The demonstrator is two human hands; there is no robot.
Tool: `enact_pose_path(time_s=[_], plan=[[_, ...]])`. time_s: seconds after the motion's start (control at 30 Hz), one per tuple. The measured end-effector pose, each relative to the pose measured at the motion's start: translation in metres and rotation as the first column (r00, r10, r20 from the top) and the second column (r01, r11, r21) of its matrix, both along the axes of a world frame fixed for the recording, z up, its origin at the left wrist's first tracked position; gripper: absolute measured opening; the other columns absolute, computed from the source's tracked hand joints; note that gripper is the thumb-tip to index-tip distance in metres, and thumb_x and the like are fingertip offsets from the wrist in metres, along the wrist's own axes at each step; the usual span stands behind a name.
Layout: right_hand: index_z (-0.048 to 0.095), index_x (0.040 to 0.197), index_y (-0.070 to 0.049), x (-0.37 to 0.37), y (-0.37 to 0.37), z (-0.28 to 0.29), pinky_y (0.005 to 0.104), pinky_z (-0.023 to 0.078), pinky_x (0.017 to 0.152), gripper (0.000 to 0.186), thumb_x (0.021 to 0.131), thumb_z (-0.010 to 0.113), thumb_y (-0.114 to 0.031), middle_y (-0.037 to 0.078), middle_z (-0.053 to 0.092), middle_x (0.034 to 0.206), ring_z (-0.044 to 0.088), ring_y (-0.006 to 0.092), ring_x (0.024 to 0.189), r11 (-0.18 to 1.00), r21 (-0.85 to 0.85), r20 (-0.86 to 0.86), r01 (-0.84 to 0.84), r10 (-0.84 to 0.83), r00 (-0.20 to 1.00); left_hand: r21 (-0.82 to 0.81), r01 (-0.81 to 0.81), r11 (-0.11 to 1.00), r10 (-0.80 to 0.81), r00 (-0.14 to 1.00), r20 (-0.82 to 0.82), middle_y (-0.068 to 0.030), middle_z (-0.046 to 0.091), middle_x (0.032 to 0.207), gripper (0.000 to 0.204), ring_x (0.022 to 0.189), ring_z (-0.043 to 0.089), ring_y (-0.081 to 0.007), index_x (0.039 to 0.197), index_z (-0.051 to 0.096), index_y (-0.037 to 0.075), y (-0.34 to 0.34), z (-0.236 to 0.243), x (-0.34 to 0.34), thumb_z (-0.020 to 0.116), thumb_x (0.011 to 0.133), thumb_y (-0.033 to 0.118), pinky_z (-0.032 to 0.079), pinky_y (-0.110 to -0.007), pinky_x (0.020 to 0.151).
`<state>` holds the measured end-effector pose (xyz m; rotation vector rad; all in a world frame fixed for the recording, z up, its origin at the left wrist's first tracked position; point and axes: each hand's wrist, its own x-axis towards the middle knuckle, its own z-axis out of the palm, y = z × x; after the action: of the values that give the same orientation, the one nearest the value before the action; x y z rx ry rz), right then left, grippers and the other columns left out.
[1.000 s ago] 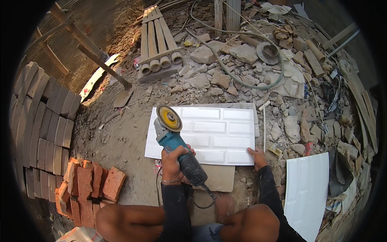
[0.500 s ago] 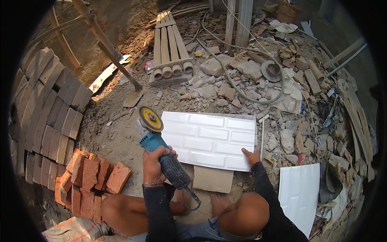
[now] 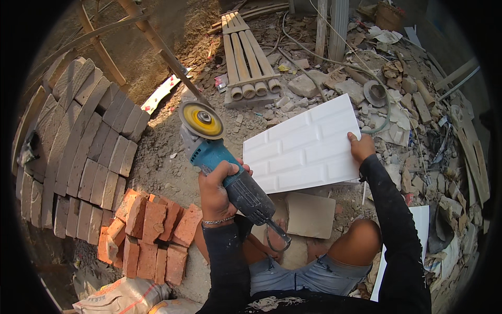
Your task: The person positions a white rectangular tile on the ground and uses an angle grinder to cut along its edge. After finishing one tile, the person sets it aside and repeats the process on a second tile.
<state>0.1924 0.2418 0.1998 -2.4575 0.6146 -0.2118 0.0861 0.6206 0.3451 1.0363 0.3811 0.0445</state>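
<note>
- While I crouch over the dirt ground [image 3: 172, 157], rubble [image 3: 418, 120] spreads across its far right side, and grey blocks [image 3: 89, 141] stand stacked in rows at my left.
- Just this side of those blocks lies a pile of red bricks [image 3: 151, 230], near my left knee.
- At the centre is the white panel [image 3: 306, 146], moulded in a brick pattern; it is tilted, its right edge lifted off the ground.
- My right hand [image 3: 362, 147] pinches that right edge, thumb on top, fingers under it.
- My left hand [image 3: 217, 191] is wrapped tight around the body of the angle grinder [image 3: 219, 162], which is off the panel, just left of its lower corner.
- Its yellow disc [image 3: 201, 120] points away from me, held in the air over the dirt.
- A beige tile [image 3: 311, 214] lies flat below the panel, between my knees.
</note>
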Motion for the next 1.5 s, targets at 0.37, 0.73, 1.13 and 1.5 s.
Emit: enact_pose_path(time_s=[0.37,0.73,1.13,1.5], plan=[[0.069,0.107,0.013,0.065,-0.007,-0.008,0.0495,0.052,0.095,0.069,0.086,0.074,-0.052,0.034,0.069,0.112,0.067,0.047,0.108,0.991,-0.121,-0.047,0.06,-0.066,0.997,0.05,0.016,0.999,-0.017,1.0,0.006,-0.0142,0.064,0.085,0.021,0.071,0.069,-0.0254,0.093,0.058,-0.008,0.006,-0.02,0.043,0.067,0.076,0.002,0.062,-0.039,0.067],[0.073,0.11,0.008,-0.004,-0.056,-0.195,0.051,0.052,0.096,0.07,0.089,0.067,-0.058,0.033,0.07,0.114,0.067,0.0459,0.11,0.968,-0.041,-0.13,0.246,-0.249,0.96,0.07,0.152,0.986,-0.15,0.988,-0.028,-0.0146,0.064,0.087,0.02,0.075,0.069,-0.0259,0.092,0.058,-0.009,-0.014,-0.051,0.074,0.064,0.078,0.004,0.062,-0.041,0.069],[0.077,0.093,0.0,-0.05,-0.08,-0.251,0.0373,0.057,0.08,0.036,0.073,0.09,-0.027,0.013,0.077,0.088,0.073,0.0239,0.085,0.87,0.421,-0.189,0.255,-0.191,0.963,0.018,0.333,0.943,-0.33,0.939,-0.101,-0.0146,0.063,0.093,0.02,0.081,0.067,-0.026,0.092,0.059,-0.008,-0.063,-0.067,0.083,0.062,0.078,0.006,0.06,-0.043,0.076],[0.081,0.104,-0.006,-0.084,-0.091,-0.257,0.0313,0.06,0.082,0.034,0.07,0.08,-0.006,0.013,0.079,0.091,0.076,0.0195,0.084,0.9,0.416,-0.166,0.13,-0.066,0.984,0.146,0.311,0.939,-0.302,0.95,-0.078,-0.0171,0.062,0.094,0.041,0.079,0.067,-0.027,0.114,0.051,-0.008,-0.086,-0.064,0.056,0.059,0.076,0.005,0.06,-0.043,0.074]])
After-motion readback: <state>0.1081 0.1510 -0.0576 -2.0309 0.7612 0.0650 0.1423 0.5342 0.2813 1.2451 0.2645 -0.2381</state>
